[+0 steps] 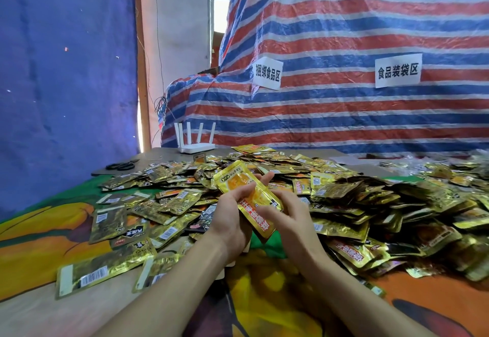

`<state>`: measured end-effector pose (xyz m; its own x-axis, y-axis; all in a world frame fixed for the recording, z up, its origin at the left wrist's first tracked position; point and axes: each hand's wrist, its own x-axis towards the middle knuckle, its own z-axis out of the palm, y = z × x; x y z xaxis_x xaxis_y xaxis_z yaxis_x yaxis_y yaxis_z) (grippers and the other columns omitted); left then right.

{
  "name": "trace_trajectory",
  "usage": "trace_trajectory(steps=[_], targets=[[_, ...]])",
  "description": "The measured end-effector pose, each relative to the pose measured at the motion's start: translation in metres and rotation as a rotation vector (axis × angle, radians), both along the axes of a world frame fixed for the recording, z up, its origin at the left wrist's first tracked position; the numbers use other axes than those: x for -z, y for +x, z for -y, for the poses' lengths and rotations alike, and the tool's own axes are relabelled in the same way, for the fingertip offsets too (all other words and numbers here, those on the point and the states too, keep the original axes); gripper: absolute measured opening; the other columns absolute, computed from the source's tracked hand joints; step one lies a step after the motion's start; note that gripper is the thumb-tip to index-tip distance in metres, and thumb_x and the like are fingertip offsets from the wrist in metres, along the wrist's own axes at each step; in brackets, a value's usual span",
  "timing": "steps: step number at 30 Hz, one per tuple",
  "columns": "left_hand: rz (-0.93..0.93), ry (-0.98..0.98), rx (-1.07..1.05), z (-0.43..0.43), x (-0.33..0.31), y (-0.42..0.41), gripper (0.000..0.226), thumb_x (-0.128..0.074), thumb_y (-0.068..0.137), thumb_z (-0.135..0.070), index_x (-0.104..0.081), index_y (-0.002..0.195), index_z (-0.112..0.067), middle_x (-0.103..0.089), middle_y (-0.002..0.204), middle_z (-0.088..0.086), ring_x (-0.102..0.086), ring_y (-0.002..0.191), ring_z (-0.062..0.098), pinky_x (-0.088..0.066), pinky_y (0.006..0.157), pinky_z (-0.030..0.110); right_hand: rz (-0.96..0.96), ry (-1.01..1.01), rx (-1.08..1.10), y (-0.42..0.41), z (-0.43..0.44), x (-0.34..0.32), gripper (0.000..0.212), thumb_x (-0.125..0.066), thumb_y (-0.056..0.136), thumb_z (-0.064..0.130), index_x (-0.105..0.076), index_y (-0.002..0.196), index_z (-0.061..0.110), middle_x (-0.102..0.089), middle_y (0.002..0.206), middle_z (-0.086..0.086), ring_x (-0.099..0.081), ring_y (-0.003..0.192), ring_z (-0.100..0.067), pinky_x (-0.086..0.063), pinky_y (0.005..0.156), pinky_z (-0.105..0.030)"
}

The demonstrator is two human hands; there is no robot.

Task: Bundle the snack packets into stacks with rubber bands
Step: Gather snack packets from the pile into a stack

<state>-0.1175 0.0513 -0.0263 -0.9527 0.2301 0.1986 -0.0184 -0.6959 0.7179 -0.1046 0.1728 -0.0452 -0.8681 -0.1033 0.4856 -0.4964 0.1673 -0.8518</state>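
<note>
Two bare forearms are seen reaching in from the bottom edge, over a cloth [267, 299] printed in orange, yellow and green that is spread across a pale table [34, 313]. Just beyond the wrists, a small stack of yellow snack packets [246, 191] is held up above the table, tilted so that its top points away and to the left. The stack is gripped by the left hand [232, 220]: the fingers are curled round it from beneath, and their tips show past its far edge. The lower end of the stack is touched by the right hand [289, 221], whose fingers are spread and lightly bent; nothing is seen pinched in them. Whether a rubber band is round the stack cannot be told.

Around and behind the hands, a wide heap of loose packets [341, 191] in gold foil is scattered over the cloth, thickest on the right, with a few larger ones lying flat at the near left. Farther back, black scissors [121, 165] are laid on the bare tabletop at the left, and a white router [195, 139] with four upright aerials is placed at the table's far edge. Behind it, a red, white and blue striped sheet [357, 114] is hung, with two white paper signs [267, 73] fixed to it. A blue sheet [66, 85] is hung at the left.
</note>
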Motion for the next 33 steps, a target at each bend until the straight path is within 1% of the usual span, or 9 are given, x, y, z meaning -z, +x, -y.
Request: trace_trajectory(steps=[5,9,11,13,18,22,26,29,33], targets=[[0.004,-0.034,0.025,0.001,0.005,-0.004,0.033,-0.055,0.081,-0.020,-0.080,0.101,-0.013,-0.073,0.119,0.006,-0.072,0.103,0.028,-0.060,0.079,0.044,0.134,-0.119,-0.114,0.003,-0.005,-0.005,0.035,-0.078,0.077,0.041,-0.068,0.109,0.031,-0.074,0.102,0.003,-0.074,0.089,-0.011,-0.058,0.067,-0.024],[0.016,-0.120,0.040,-0.001,0.006,-0.003,0.036,-0.061,0.081,-0.023,-0.075,0.113,-0.014,-0.073,0.119,0.005,-0.072,0.104,0.028,-0.059,0.084,0.046,0.198,-0.112,-0.064,0.003,-0.015,-0.014,0.029,-0.084,0.080,0.022,-0.072,0.105,0.029,-0.075,0.097,0.001,-0.075,0.085,-0.013,-0.061,0.063,-0.028],[0.001,-0.213,0.005,-0.003,0.006,-0.001,0.027,-0.071,0.077,-0.024,-0.079,0.101,-0.014,-0.074,0.110,0.010,-0.073,0.100,0.027,-0.059,0.087,0.045,0.189,-0.108,-0.052,0.004,-0.024,-0.022,0.025,-0.084,0.079,0.018,-0.072,0.094,0.033,-0.077,0.090,0.003,-0.076,0.081,-0.014,-0.060,0.061,-0.028],[-0.030,-0.275,-0.047,-0.006,0.006,0.003,0.032,-0.077,0.074,-0.024,-0.077,0.104,-0.011,-0.073,0.113,0.012,-0.069,0.108,0.027,-0.050,0.101,0.048,0.133,-0.078,0.002,0.007,-0.035,-0.034,0.026,-0.086,0.077,0.018,-0.072,0.090,0.035,-0.076,0.085,0.006,-0.076,0.079,-0.015,-0.061,0.062,-0.029],[-0.022,-0.322,-0.167,-0.004,0.004,0.007,0.055,-0.068,0.072,-0.037,-0.065,0.121,-0.012,-0.070,0.122,0.008,-0.066,0.114,0.028,-0.050,0.101,0.048,0.088,-0.040,0.212,0.007,-0.078,-0.078,0.037,-0.088,0.075,0.019,-0.069,0.106,0.025,-0.075,0.090,-0.002,-0.076,0.066,-0.017,-0.057,0.048,-0.028],[-0.062,-0.398,-0.162,-0.005,0.005,0.009,0.056,-0.071,0.071,-0.039,-0.066,0.117,-0.010,-0.073,0.111,0.007,-0.069,0.099,0.023,-0.053,0.085,0.040,0.044,0.120,0.536,-0.017,-0.128,-0.113,0.038,-0.083,0.081,0.025,-0.064,0.114,0.026,-0.067,0.113,-0.006,-0.072,0.090,-0.024,-0.062,0.076,-0.046],[-0.096,-0.468,-0.129,-0.009,0.007,0.010,0.049,-0.063,0.073,-0.041,-0.068,0.111,-0.010,-0.073,0.095,0.003,-0.069,0.082,0.017,-0.050,0.081,0.037,0.097,0.369,0.737,-0.039,-0.159,-0.113,0.037,-0.075,0.089,0.028,-0.066,0.123,0.014,-0.066,0.118,-0.010,-0.058,0.096,-0.021,-0.046,0.082,-0.031],[-0.106,-0.476,-0.132,-0.009,0.008,0.008,0.045,-0.062,0.072,-0.041,-0.070,0.104,-0.010,-0.073,0.093,0.004,-0.068,0.076,0.015,-0.048,0.078,0.036,0.269,0.647,0.839,-0.053,-0.167,-0.092,0.033,-0.064,0.090,0.041,-0.070,0.101,0.010,-0.069,0.104,-0.012,-0.060,0.099,-0.027,-0.049,0.088,-0.035],[-0.114,-0.483,-0.135,-0.008,0.007,0.006,0.042,-0.061,0.073,-0.039,-0.070,0.102,-0.009,-0.071,0.091,0.005,-0.066,0.073,0.015,-0.047,0.075,0.035,0.364,0.791,0.986,-0.063,-0.167,-0.082,0.032,-0.058,0.084,0.044,-0.064,0.090,0.013,-0.057,0.127,-0.019,-0.042,0.128,-0.037,-0.027,0.109,-0.050]])
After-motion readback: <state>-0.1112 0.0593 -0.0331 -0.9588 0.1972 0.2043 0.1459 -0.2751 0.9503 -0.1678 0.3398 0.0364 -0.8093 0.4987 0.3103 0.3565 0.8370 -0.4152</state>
